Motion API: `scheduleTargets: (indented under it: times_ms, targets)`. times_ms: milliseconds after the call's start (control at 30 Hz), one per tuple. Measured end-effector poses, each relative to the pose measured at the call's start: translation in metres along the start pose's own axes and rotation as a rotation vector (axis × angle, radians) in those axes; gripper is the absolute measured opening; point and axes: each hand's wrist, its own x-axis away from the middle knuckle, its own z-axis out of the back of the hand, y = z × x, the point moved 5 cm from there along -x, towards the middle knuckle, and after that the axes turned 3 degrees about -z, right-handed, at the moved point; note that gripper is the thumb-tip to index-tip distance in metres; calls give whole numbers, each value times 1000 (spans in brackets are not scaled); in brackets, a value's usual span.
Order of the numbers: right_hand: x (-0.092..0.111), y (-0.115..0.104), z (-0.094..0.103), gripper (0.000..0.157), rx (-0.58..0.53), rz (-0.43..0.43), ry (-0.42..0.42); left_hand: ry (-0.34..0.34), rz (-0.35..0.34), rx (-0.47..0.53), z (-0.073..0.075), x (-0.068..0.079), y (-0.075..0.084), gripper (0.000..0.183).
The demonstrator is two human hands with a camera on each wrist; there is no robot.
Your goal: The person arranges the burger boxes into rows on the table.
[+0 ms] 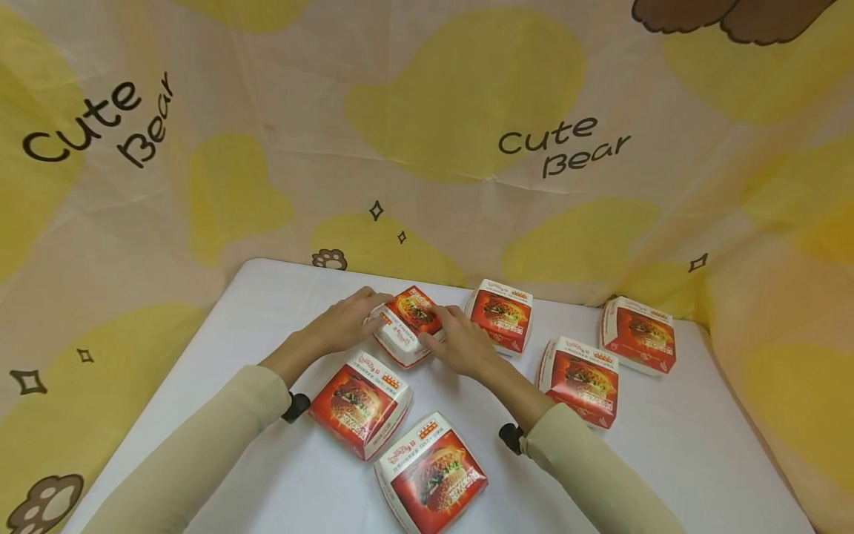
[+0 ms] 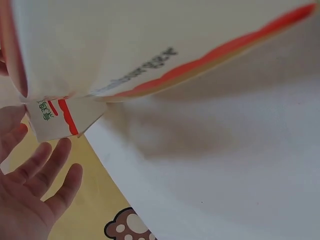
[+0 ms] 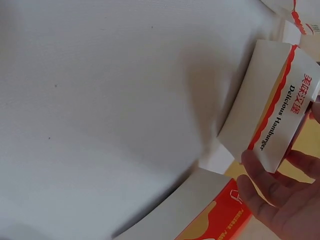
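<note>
Near the table's back edge, both hands hold a red-and-white paper hamburger box (image 1: 407,343) from its two sides. My left hand (image 1: 343,324) is at its left side, with fingers near the back corner and thumb toward the front. On the opposite side, my right hand (image 1: 465,347) has fingers over the top edge and thumb low at the front. In the right wrist view, fingertips (image 3: 255,162) touch the printed side of the held box (image 3: 285,107). The left wrist view shows the held box (image 2: 52,119) partly hidden behind a nearer box (image 2: 125,45).
Two similar boxes lie in front, one below the left hand (image 1: 356,408) and another box (image 1: 437,475) nearer me. To the right stand a back box (image 1: 500,315), a middle box (image 1: 580,382) and a far-right box (image 1: 637,334). A printed cloth (image 1: 434,148) hangs behind the white table (image 1: 667,460).
</note>
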Motion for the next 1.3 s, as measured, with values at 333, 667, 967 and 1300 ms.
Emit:
scheduleTargets:
  times_ms: [333, 667, 967, 1300]
  targets:
    - [0, 3, 0, 59, -44, 11, -18, -34, 31, -11, -1, 1, -2, 64]
    - [1, 5, -1, 70, -171, 43, -99, -102, 52, 45, -2, 5, -7, 75]
    - [0, -1, -2, 65, -183, 70, -104, -104, 61, 103, -2, 9, -12, 77]
    - [0, -6, -8, 68, -173, 115, -142, -105, 58, 111, 0, 16, -16, 78]
